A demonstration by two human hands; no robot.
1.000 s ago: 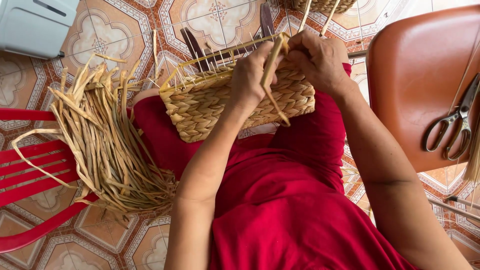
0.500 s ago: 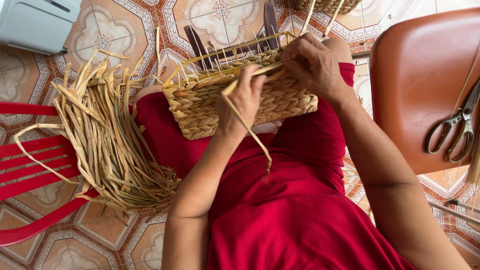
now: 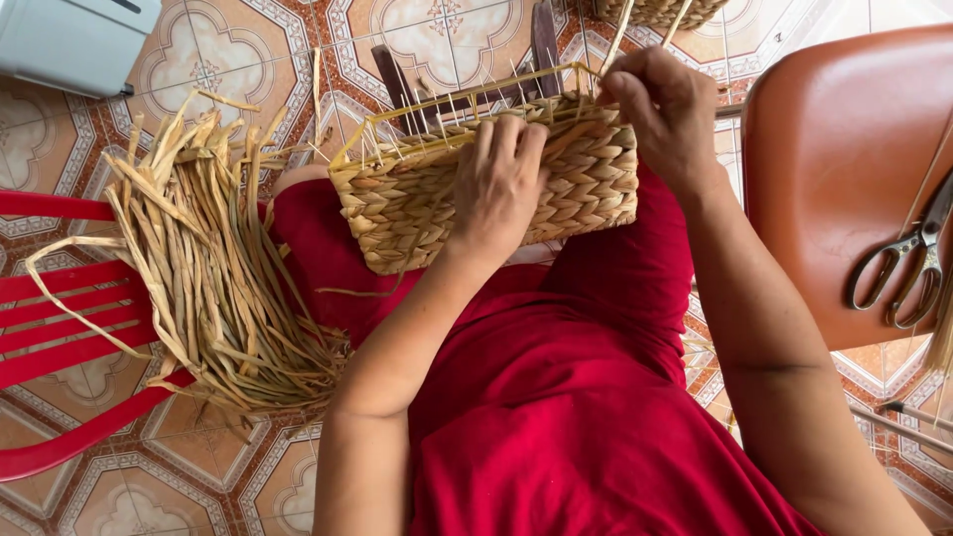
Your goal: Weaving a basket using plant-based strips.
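A half-woven straw basket [image 3: 397,213] with a wire frame rests on my lap, over my red clothing. My left hand [image 3: 499,179] lies flat against its near woven wall, fingers reaching up to the rim. My right hand [image 3: 667,111] pinches a straw strand at the basket's top right corner, where thin wire uprights stick up. A loose strand trails from the basket's lower edge across my lap.
A thick bundle of dried straw strands [image 3: 213,278] lies over a red slatted chair [image 3: 60,308] at my left. An orange-brown chair seat [image 3: 834,159] at right holds scissors [image 3: 898,263]. A grey box [image 3: 69,40] sits top left on the patterned tile floor.
My left hand has dropped the long strand it was pulling down and now presses flat on the basket wall. My right hand stays at the top right corner.
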